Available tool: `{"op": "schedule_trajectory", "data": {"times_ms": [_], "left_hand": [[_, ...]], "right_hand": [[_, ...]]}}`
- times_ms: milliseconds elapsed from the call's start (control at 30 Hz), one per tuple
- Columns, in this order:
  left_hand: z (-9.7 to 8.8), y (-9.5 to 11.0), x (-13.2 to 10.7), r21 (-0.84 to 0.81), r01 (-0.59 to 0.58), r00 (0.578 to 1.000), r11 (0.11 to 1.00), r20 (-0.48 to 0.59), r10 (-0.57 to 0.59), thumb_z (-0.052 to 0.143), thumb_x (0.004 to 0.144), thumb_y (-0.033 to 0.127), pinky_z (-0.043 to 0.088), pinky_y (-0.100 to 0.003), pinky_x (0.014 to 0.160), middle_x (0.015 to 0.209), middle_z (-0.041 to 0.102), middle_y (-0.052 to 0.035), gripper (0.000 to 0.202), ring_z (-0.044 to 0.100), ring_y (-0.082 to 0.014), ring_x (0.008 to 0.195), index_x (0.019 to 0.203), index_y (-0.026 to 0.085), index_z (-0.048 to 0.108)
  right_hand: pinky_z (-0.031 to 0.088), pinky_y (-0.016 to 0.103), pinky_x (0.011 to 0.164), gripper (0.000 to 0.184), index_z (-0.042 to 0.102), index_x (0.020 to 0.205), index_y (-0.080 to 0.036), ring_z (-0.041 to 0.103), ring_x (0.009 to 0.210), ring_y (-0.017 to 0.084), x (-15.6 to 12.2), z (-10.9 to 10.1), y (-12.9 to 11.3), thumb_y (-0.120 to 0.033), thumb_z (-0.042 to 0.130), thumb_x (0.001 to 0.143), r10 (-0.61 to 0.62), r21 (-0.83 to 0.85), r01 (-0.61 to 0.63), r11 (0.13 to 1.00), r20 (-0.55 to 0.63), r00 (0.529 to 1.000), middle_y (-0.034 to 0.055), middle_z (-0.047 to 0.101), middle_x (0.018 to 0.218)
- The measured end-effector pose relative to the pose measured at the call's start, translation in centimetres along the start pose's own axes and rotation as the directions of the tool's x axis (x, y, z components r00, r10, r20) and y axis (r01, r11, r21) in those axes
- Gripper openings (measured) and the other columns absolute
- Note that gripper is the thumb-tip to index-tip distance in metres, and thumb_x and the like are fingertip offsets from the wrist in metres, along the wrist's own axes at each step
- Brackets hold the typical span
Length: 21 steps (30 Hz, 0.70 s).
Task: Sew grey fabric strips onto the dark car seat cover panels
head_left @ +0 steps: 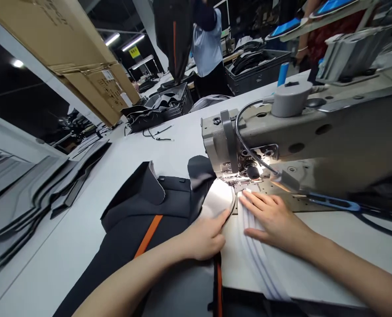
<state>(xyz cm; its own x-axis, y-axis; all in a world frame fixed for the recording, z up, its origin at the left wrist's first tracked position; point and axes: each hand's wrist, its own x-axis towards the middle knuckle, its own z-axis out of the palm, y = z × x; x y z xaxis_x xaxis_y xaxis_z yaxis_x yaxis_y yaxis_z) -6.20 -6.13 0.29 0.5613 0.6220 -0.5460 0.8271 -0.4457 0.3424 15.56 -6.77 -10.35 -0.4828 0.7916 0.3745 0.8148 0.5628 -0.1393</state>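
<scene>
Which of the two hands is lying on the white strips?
The right hand: it lies flat on the white strips by the sewing machine. The left hand presses the grey fabric instead.

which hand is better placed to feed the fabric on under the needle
Right, probably. The right hand lies flat on the white strip, fingertips beside the sewing machine foot. The left hand sits further back, pressing the dark fabric.

Both forearms are showing bare from the lower frame edge up to the wrists, with no sleeve, glove, watch or ring on them. The left hand [204, 237] and the right hand [275, 220] are showing short, plain, unpainted nails on their fingers [253, 200].
</scene>
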Motion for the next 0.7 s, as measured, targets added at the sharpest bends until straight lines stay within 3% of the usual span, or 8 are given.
{"op": "schedule_trajectory", "data": {"times_ms": [100, 300, 500, 600, 700], "left_hand": [[-0.7, -0.9, -0.3, -0.140, -0.046, 0.999, 0.989, -0.018, 0.043, 0.036, 0.078, 0.018, 0.044, -0.031, 0.091, 0.131, 0.053, -0.0092, 0.075, 0.055, -0.0237, 0.111, 0.149, 0.017, 0.012], [-1.1, -0.6, -0.6, -0.170, 0.040, 0.999, 0.985, 0.023, -0.037, 0.037, 0.077, 0.017, 0.049, -0.030, 0.081, 0.109, 0.065, -0.0072, 0.077, 0.061, -0.0231, 0.095, 0.150, 0.019, 0.010], [-2.8, 0.1, -0.7, -0.224, 0.057, 0.997, 0.973, 0.058, -0.045, 0.035, 0.077, 0.014, 0.042, -0.032, 0.097, 0.139, 0.047, -0.0063, 0.075, 0.052, -0.0234, 0.117, 0.149, 0.021, 0.015], [-3.3, 0.6, -0.4, -0.187, 0.076, 0.995, 0.979, 0.078, -0.062, 0.036, 0.076, 0.014, 0.043, -0.032, 0.095, 0.141, 0.044, -0.0073, 0.078, 0.051, -0.0241, 0.119, 0.149, 0.021, 0.010], [-3.0, 1.3, 0.2, -0.082, 0.124, 0.985, 0.989, 0.133, -0.113, 0.038, 0.076, 0.017, 0.049, -0.033, 0.083, 0.130, 0.054, -0.0122, 0.083, 0.059, -0.0268, 0.107, 0.150, 0.019, 0.000]], "right_hand": [[0.036, 0.045, 0.086, 0.067, 0.050, 0.130, -0.021, 0.046, 0.115, 0.033, 1.2, 0.0, 0.2, -0.059, 0.059, 0.075, 0.042, 0.013, -0.042, 0.999, 0.032, 0.999, 0.0159, 0.049, 0.133], [0.036, 0.043, 0.083, 0.077, 0.046, 0.132, -0.015, 0.050, 0.105, 0.031, 2.7, 0.3, 0.9, -0.063, 0.057, 0.073, 0.046, 0.080, -0.051, 0.995, 0.069, 0.997, 0.0157, 0.055, 0.120], [0.037, 0.044, 0.084, 0.082, 0.051, 0.128, -0.012, 0.050, 0.106, 0.031, 3.1, 0.5, 0.7, -0.065, 0.062, 0.067, 0.019, 0.105, -0.030, 0.994, 0.107, 0.994, 0.0139, 0.056, 0.121], [0.037, 0.044, 0.085, 0.080, 0.051, 0.127, -0.011, 0.051, 0.105, 0.031, 3.3, 0.8, 0.3, -0.064, 0.062, 0.068, 0.054, 0.115, -0.063, 0.991, 0.076, 0.996, 0.0141, 0.056, 0.124], [0.038, 0.044, 0.085, 0.081, 0.050, 0.128, -0.008, 0.051, 0.109, 0.032, 3.1, 1.1, 0.1, -0.064, 0.060, 0.070, 0.072, 0.135, -0.075, 0.988, 0.030, 0.997, 0.0164, 0.055, 0.128]]}}
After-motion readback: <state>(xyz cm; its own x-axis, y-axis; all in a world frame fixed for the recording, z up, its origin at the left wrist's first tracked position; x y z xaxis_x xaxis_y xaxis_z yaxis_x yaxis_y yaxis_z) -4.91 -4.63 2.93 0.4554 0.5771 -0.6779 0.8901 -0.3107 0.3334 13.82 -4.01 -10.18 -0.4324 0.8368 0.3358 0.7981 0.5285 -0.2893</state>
